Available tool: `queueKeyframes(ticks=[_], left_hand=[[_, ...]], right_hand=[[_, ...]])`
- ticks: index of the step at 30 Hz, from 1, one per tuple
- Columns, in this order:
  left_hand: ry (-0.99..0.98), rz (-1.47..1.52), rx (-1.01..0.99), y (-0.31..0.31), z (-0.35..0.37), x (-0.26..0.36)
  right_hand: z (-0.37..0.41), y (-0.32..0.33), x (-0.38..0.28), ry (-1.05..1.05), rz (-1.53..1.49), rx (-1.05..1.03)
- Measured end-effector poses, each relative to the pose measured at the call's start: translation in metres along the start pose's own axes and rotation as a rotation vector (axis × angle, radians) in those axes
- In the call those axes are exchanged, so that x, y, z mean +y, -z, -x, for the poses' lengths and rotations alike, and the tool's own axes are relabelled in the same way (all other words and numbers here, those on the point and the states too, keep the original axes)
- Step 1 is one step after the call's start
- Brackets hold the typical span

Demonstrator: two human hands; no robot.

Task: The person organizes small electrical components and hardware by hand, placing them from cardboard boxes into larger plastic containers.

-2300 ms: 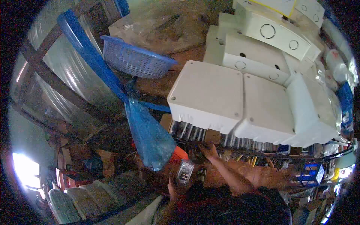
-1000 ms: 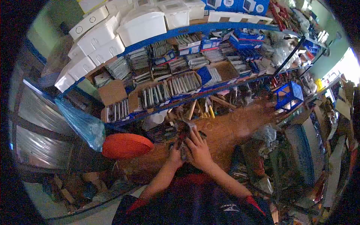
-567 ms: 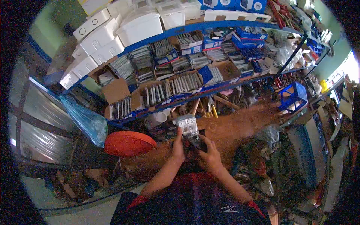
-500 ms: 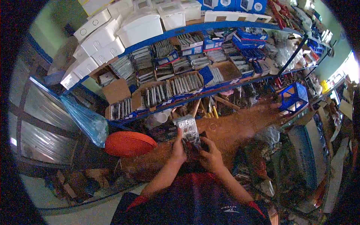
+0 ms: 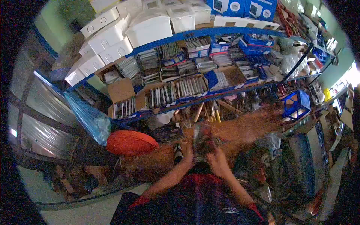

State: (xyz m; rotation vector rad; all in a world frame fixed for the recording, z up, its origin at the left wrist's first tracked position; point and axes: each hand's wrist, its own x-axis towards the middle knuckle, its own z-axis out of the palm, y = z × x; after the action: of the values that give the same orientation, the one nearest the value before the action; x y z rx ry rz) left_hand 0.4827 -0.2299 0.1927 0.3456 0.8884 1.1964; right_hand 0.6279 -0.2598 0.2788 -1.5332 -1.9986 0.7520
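Observation:
A clear plastic packet (image 5: 200,137) with small contents is between my two hands, above the front edge of the brown wooden table (image 5: 240,125). My left hand (image 5: 190,153) is along its left side, closed on it. Lower right of the packet is my right hand (image 5: 217,159), its fingers bent against the packet and smeared by motion. The packet's contents are too blurred to make out. Just left of my left hand, a dark object with a pale band (image 5: 178,151) lies on the table.
A red round object (image 5: 131,143) is at the table's left. Behind stands a blue shelf (image 5: 221,91) with cartons of packets and white boxes (image 5: 150,30) on top. A blue frame-like object (image 5: 296,105) is at the right. Clutter and bags (image 5: 272,144) lie at the right front.
Both hands have shifted slightly right and down with the packet, which is now blurred. The dark object left of my left hand has come into view. The whole view has shifted a little.

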Motion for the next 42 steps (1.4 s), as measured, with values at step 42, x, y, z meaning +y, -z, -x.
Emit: queueKeyframes(ticks=[42], left_hand=[[-0.126, -0.653, -0.205, 0.131, -0.084, 0.103]], right_hand=[[-0.162, -0.093, -0.068, -0.442, -0.719, -0.026]])
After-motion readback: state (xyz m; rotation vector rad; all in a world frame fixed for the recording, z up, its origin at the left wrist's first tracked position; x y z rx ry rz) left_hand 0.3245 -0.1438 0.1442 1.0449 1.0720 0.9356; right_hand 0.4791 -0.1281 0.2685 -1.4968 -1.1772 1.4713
